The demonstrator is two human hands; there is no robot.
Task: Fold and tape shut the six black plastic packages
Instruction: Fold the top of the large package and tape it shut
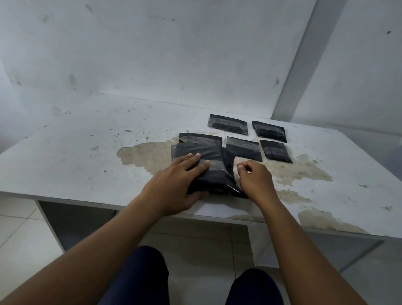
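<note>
You're working the sixth package (208, 167), the one nearest the table's (73, 155) front edge; the other five are lying flat beyond it: three in a row just behind (left one (200, 139) touching or slightly overlapped by it, middle one (243, 148), right one (276, 151)), two more further back ( (228, 124), (269, 131)). Those five are looking folded and taped already, so I'm judging this as the last one.

Your left hand (180, 182) is lying spread, fingers straight, pressing the fold down. Your right hand (253, 179) is sitting at the package's right edge with fingertips curled together, pinching something small. Probably a tape end, but I can't tell.

Next move: keep the left palm pinning the flap, then lay the tape across the fold and rub it flat.
</note>
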